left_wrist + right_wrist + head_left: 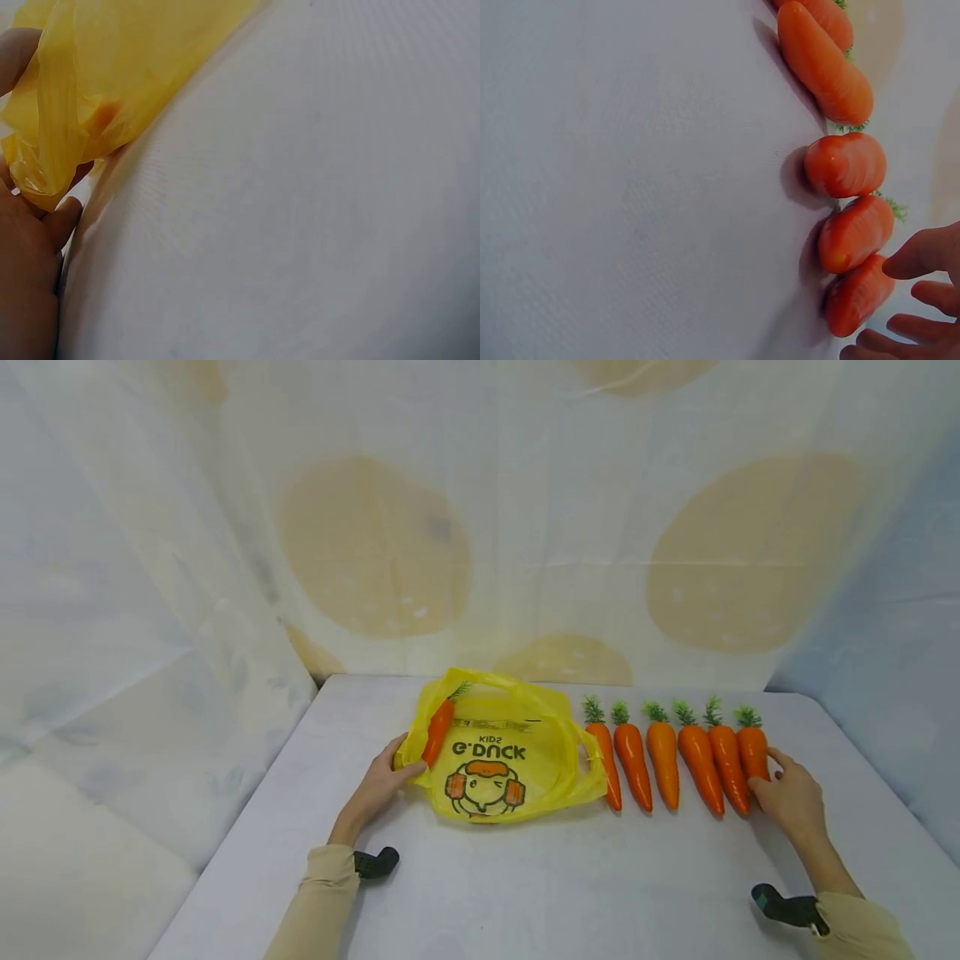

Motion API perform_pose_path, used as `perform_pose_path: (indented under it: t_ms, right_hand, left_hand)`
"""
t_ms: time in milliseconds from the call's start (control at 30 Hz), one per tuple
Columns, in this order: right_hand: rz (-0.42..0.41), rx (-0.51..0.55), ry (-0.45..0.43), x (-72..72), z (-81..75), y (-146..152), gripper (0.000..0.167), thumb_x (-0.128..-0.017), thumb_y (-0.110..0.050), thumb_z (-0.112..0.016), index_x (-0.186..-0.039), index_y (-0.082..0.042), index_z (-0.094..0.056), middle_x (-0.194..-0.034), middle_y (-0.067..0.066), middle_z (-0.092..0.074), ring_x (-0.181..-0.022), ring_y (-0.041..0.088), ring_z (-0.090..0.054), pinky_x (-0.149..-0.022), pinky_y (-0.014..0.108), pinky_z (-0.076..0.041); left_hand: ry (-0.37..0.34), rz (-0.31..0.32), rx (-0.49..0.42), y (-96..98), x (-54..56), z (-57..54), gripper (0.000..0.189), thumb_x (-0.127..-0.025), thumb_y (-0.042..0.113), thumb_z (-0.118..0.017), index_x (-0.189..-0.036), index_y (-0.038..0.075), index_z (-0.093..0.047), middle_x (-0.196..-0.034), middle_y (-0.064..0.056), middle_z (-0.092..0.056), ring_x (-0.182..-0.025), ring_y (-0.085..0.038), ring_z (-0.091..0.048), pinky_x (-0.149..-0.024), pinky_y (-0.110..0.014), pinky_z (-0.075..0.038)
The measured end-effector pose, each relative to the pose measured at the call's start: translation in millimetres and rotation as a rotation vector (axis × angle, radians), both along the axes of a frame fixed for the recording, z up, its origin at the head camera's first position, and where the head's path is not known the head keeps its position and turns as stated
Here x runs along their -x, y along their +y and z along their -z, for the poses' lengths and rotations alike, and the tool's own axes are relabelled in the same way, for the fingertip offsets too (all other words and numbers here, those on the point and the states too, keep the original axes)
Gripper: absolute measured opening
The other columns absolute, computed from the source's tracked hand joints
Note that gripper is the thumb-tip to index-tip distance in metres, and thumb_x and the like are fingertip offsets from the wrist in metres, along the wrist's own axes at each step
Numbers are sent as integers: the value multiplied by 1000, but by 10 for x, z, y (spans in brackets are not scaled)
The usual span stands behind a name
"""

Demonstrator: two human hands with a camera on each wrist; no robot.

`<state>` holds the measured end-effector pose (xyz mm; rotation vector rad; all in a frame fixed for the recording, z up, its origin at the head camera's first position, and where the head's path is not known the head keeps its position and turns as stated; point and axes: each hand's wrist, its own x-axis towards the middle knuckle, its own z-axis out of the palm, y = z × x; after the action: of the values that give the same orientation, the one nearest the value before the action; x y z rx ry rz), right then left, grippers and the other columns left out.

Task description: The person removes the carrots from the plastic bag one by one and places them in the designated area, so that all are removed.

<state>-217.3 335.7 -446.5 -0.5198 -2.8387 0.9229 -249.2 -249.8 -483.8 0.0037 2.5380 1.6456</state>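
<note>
A yellow plastic bag (pixel 551 760) with a duck print lies spread out with its mouth wide. One carrot (pixel 438 731) with a leafy green top is inside its left part. My left hand (pixel 386 781) holds the bag's left edge between thumb and fingers; the left wrist view shows the gathered yellow plastic (pixel 56 142) there. My right hand (pixel 793 793) is at the rightmost carrot (pixel 752 752), covering its lower end in the head view. In the right wrist view, the thumb is at that carrot (pixel 859 296), with the fingers spread apart and not curled round it.
Several more carrots, among them an orange one (pixel 663 764), lie in a row between bag and right hand, green tops away from me. The bag's right handle overlaps the nearest carrot (pixel 606 760). A patterned curtain (pixel 555 568) hangs behind the white table (pixel 570 893).
</note>
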Motion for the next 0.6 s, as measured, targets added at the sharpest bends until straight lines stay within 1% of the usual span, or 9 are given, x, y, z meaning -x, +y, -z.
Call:
perform_pose_path:
  t_ms: [133, 233, 400, 467, 600]
  right_hand:
    - [19, -8, 10, -17, -46, -44, 65, -92, -9, -49, -148, 13, -24, -137, 45, -34, -125, 59, -37, -100, 65, -40]
    - [22, -18, 29, -15, -82, -98, 65, -92, -9, -49, -147, 14, -25, -137, 45, -35, -125, 58, -37, -100, 65, -39]
    - [-6, 9, 54, -12, -135, -180, 65, -92, -10, -48, -146, 17, -25, -137, 45, -34, -121, 58, -37, -99, 66, -40]
    - [-27, 15, 73, -6, -150, -219, 64, -91, -9, -48, -145, 17, -26, -138, 45, -34, -121, 57, -37, -100, 67, -38]
    - [-68, -12, 123, 14, -161, -318, 61, -89, -9, -51, -141, 18, -33, -134, 45, -38, -119, 58, -39, -100, 69, -35]
  left_hand:
    - [1, 4, -6, 3, -2, 3, 77, -92, 40, -65, -156, 22, -27, -156, -8, -35, -140, -29, -35, -118, -55, -22]
    - [-9, 4, 2, 4, 10, 7, 78, -92, 42, -66, -156, 23, -27, -157, -8, -35, -140, -29, -34, -118, -56, -22]
    - [-19, -6, 14, 11, 20, 13, 79, -90, 45, -67, -156, 24, -28, -157, -7, -34, -141, -29, -33, -118, -57, -21]
    - [-19, -6, 12, 11, 17, 10, 79, -91, 45, -67, -156, 24, -28, -157, -7, -34, -141, -29, -33, -118, -57, -21]
    - [-18, -6, 15, 9, 7, -4, 78, -91, 45, -66, -156, 24, -28, -157, -7, -34, -141, -29, -33, -118, -57, -21]
